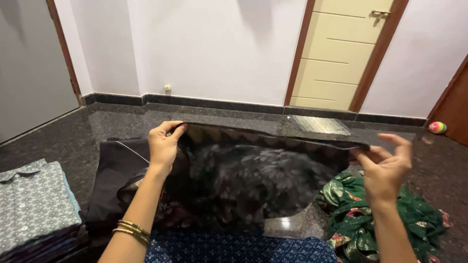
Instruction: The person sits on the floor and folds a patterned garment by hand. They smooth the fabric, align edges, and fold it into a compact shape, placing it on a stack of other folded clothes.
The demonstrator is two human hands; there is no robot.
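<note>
I hold up a dark, sheer patterned cloth [253,175] stretched flat between both hands over the floor. My left hand [164,146] pinches its top left corner, with gold bangles on that wrist. My right hand [385,168] grips the top right corner. The cloth's upper edge runs nearly level between the two hands, and the lower part hangs toward my lap. Under it lies a dark blue printed fabric [234,248].
A folded pile of grey patterned shirts [34,204] sits at the left. A black garment [119,170] lies beside it. A crumpled green floral cloth [370,219] lies at the right. A colourful ball [437,127] rests near a cream door [341,53]. The floor is dark polished stone [58,136].
</note>
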